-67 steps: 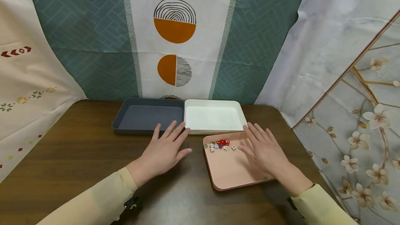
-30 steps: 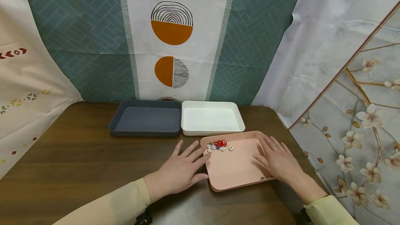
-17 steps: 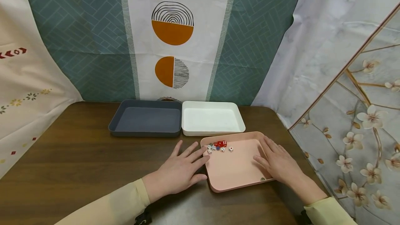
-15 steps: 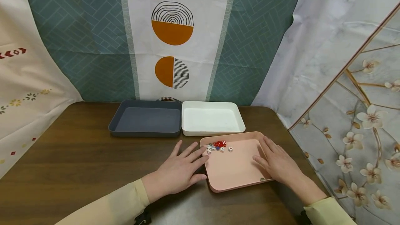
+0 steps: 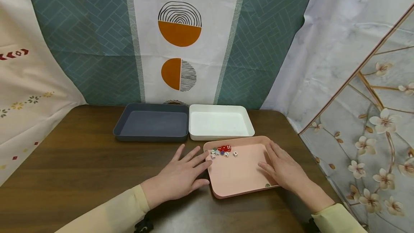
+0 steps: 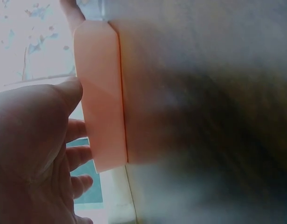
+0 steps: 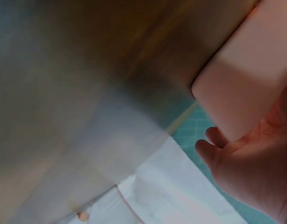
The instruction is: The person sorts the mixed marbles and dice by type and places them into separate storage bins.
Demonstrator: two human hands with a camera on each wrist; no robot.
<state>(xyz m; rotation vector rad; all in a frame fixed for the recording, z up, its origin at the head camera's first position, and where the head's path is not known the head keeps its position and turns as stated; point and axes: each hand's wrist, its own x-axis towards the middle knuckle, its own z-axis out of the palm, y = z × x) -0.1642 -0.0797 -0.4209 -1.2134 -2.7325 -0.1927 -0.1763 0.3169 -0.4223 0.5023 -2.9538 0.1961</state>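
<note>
A teal-and-white patterned cloth point(image 5: 174, 51) hangs behind a brown wooden table point(image 5: 93, 157).

On the brown wood-grain tabletop point(image 5: 81, 164), a slate-blue tray point(image 5: 155, 121) and a white tray point(image 5: 220, 122) lie side by side at the back, a pink tray point(image 5: 237, 175) askew in front.

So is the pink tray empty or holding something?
Holding something: the pink tray has red dice and white dice toward its far left corner, and a small greenish piece near the right hand.

Pink tray point(image 5: 237, 176) partly behind right grip point(image 5: 285, 169)
</note>
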